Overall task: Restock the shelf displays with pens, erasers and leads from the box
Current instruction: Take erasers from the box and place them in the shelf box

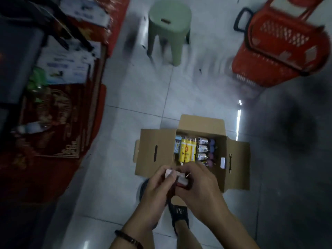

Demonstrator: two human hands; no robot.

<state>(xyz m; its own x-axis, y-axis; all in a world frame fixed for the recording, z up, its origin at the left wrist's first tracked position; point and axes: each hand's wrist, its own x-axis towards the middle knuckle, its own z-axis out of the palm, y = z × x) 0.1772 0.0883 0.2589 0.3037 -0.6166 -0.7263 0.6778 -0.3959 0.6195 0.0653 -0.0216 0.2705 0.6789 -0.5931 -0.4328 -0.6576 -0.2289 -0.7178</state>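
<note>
An open cardboard box (156, 141) stands on the tiled floor with its flaps spread. Inside lie yellow packs (187, 150), silver-wrapped packs (202, 147) and purple items (212, 150). Just in front of the box, my left hand (158, 191) and my right hand (201, 186) meet around a small pack of stock (181, 182), red and dark with a white end. My left fingers pinch its pale top; my right fingers curl round its body. What kind of stock it is cannot be read.
A green plastic stool (168, 27) stands on the floor ahead. A red wheeled shopping basket (283, 47) sits at the upper right. Red goods and white boxes (68, 69) crowd the shelf on the left. My sandalled foot (179, 216) is below the hands.
</note>
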